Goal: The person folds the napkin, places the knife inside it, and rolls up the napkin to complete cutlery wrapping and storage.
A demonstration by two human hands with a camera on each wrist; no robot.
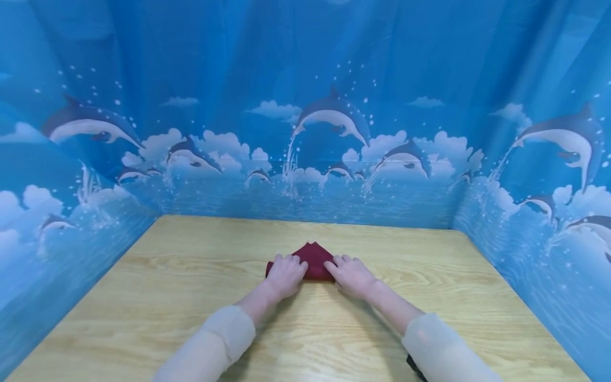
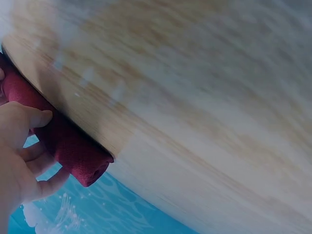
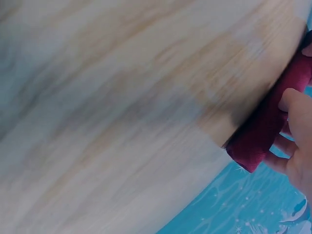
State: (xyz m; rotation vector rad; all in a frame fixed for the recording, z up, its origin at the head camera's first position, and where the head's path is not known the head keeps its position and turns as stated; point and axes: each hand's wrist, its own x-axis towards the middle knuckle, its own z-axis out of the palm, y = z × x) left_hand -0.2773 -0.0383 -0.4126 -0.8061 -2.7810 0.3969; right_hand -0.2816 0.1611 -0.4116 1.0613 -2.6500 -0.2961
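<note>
A dark red cloth, partly rolled up, lies on the wooden table with its near side as a thick roll and its flat far part narrowing to a point. My left hand holds the left part of the roll, thumb on the near side and fingers over the top. On the right part, my right hand grips it the same way. In the left wrist view the roll's spiral end sticks out past the fingers. The other end of the cloth shows beyond my hand in the right wrist view.
The light wood-grain table reaches to a blue curtain printed with dolphins and clouds, which stands along the back and both sides. A small black item shows beneath the right sleeve.
</note>
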